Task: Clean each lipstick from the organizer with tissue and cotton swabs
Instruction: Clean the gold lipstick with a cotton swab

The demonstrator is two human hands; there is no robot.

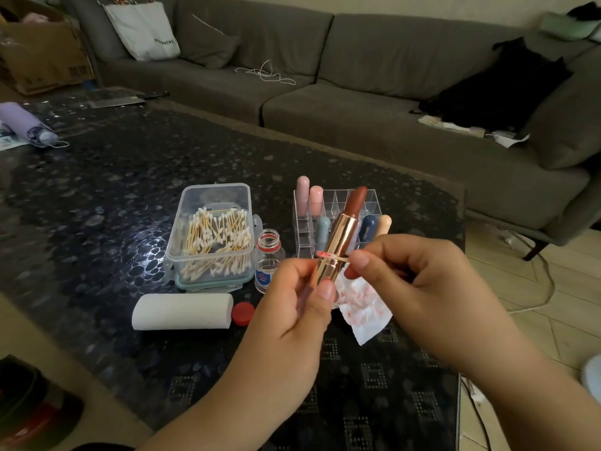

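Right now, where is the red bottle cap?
In the head view, the red bottle cap lies on the table, at the right end of the tissue roll, just below the open glass bottle.

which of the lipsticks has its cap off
The rose-gold lipstick gripped in the left hand, its brown bullet exposed. The pastel ones standing in the clear organizer are all capped.

Between the hands, the lipstick (344,236) shows a brown-red bullet in a shiny rose-gold tube. Below the right hand (419,281), the white tissue (364,307) carries pink-red smears. Beyond the hands, the surface (113,190) is black with a grey pebble pattern.
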